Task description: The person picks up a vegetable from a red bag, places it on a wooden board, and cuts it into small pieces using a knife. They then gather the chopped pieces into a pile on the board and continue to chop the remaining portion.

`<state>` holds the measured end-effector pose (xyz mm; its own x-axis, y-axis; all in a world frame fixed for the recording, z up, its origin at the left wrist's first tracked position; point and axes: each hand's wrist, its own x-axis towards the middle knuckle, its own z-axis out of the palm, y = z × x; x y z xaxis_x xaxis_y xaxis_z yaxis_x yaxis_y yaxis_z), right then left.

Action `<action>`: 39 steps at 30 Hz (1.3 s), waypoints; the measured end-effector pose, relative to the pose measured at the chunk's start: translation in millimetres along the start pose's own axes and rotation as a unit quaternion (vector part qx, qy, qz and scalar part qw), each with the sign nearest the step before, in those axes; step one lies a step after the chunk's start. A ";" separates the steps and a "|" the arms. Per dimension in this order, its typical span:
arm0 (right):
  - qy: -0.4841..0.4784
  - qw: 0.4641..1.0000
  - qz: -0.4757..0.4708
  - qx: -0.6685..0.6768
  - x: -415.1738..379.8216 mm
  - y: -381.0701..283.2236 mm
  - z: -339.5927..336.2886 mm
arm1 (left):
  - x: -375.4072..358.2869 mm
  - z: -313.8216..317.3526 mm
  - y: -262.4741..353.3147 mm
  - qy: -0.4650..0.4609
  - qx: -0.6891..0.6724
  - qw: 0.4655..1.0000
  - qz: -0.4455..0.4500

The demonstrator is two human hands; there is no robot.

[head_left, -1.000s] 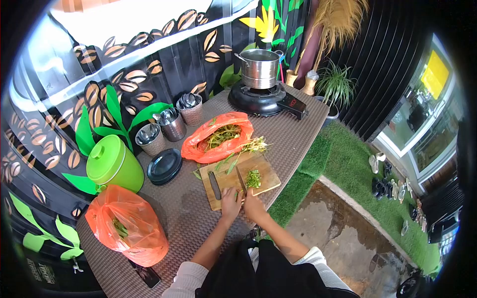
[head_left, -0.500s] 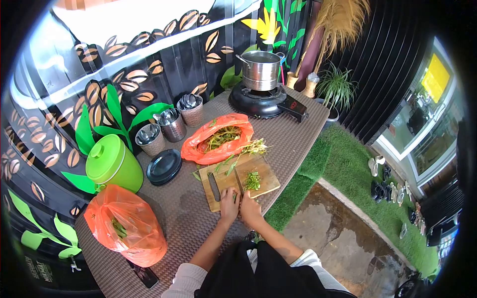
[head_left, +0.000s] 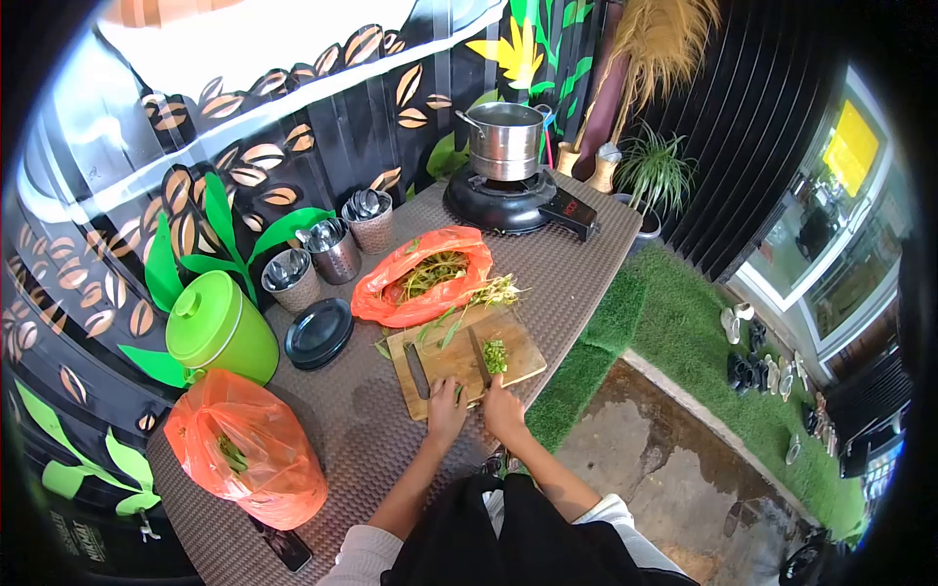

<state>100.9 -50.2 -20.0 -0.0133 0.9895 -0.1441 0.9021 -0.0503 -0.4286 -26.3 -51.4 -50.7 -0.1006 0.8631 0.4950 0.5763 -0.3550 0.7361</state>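
Note:
A wooden cutting board point(head_left: 525, 359) with a slot handle lies near the table's front edge. My right hand point(head_left: 503, 411) grips a knife point(head_left: 478, 350), its blade pointing away from me across the board. Chopped greens point(head_left: 495, 356) are heaped just right of the blade. Left of the knife, my left hand point(head_left: 447, 408) rests at the board's near edge with curled fingers; a bit of green stems point(head_left: 457, 390) shows at the fingertips, mostly hidden. Behind the board, an orange plastic bag point(head_left: 376, 305) lies open with leafy stems point(head_left: 430, 273) inside, some spilling toward the board.
A second orange bag point(head_left: 259, 459) stands at left beside a phone point(head_left: 283, 543). Behind are a green lidded bucket point(head_left: 220, 332), dark plates point(head_left: 319, 333) and cutlery cups point(head_left: 334, 256). A metal pot point(head_left: 505, 146) sits on a portable stove point(head_left: 503, 202) at the table's far end.
My right hand has moved slightly right with the knife, away from my left hand. The blade now lies closer to the chopped greens, and a gap shows between my hands.

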 end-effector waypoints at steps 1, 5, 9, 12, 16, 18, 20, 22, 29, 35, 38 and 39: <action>0.002 1.000 -0.003 0.001 3.0 3.3 -2.7 | -0.6 -1.0 -2.2 0.002 -0.003 1.000 0.004; 0.011 0.998 -0.027 0.049 1.4 6.2 -8.1 | 13.7 7.8 -3.8 -0.016 -0.041 0.998 -0.052; 0.030 0.995 -0.013 0.092 -13.3 7.8 -10.9 | 29.6 15.3 0.5 -0.046 -0.112 0.990 -0.075; 0.023 0.996 -0.002 0.086 -23.4 6.0 -14.2 | 31.3 20.1 -3.3 -0.033 -0.148 0.983 -0.103; -0.003 0.999 -0.014 0.046 -21.6 2.3 -16.4 | 28.5 17.5 -7.0 -0.015 -0.119 0.988 -0.092; -0.020 0.999 -0.026 0.042 -17.3 0.4 -22.3 | 25.6 17.4 -6.2 -0.023 -0.097 0.992 -0.075; -0.032 0.998 -0.027 0.039 -15.5 -2.6 -26.3 | 23.6 16.2 -6.2 -0.028 -0.074 0.995 -0.060; -0.020 0.999 -0.017 0.044 -21.2 -7.5 -22.2 | 22.4 14.7 -4.1 -0.024 -0.032 0.999 0.002; -0.058 0.998 0.005 0.031 2.5 -6.9 -6.2 | 19.6 9.7 1.2 -0.030 -0.014 0.999 0.026; -0.073 0.997 -0.005 0.017 -9.1 -12.3 -18.2 | 19.9 6.1 7.9 -0.011 -0.030 0.999 0.002; -0.051 0.998 0.022 0.032 -13.0 -20.4 -11.1 | 21.6 5.6 8.6 -0.013 -0.038 0.999 0.009; -0.048 0.997 0.039 0.049 -11.5 -21.0 -9.6 | 21.8 8.1 4.8 -0.009 -0.046 0.999 0.006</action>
<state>86.3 -59.2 -0.8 0.0099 0.9644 -0.2641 0.8558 -0.1448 -0.4967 -19.1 -31.5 -40.1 -0.0783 0.8647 0.4961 0.4996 -0.3966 0.7702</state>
